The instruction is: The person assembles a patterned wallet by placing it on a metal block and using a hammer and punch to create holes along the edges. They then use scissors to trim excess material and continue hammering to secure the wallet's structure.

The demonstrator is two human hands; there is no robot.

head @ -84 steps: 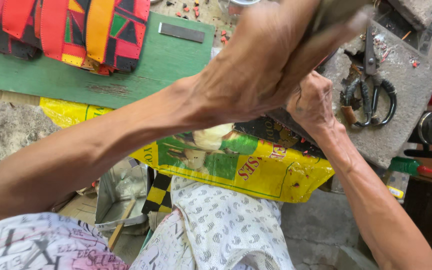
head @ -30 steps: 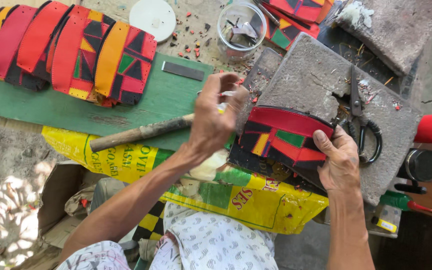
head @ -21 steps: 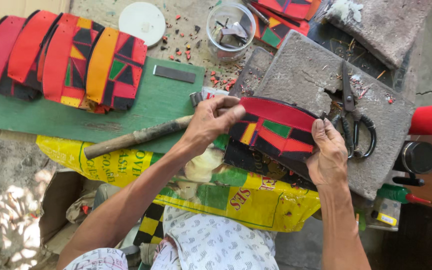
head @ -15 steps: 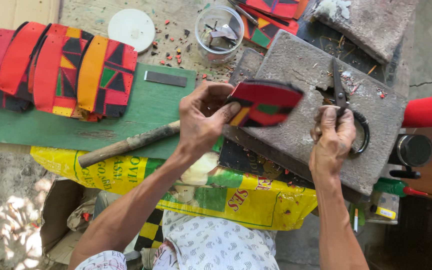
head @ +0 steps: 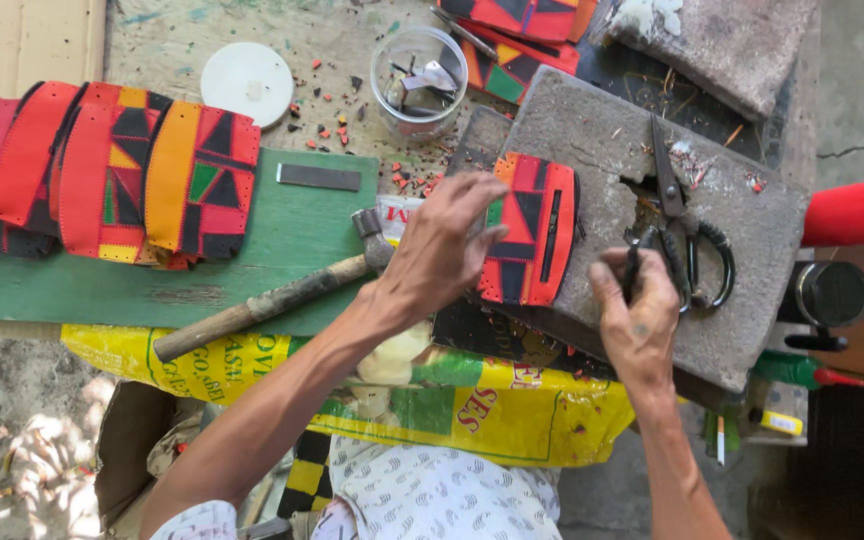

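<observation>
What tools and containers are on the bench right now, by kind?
Hammer: 1
Scissors: 1
Clear jar: 1
White round lid: 1
Flat metal strip: 1
Total: 5

Single head-worn view, looking steeply down, close over the stone slab (head: 652,200) and green board (head: 282,250)

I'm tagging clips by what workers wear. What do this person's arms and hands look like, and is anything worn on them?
Both arms are bare from the hands up as far as the frame shows: no gloves, watch, rings or bracelets visible. The left hand and right hand are lean, with prominent knuckles and tendons. A small dark mark sits on the back of the right hand. At the bottom edge, white cloth with a small dark print shows.
</observation>
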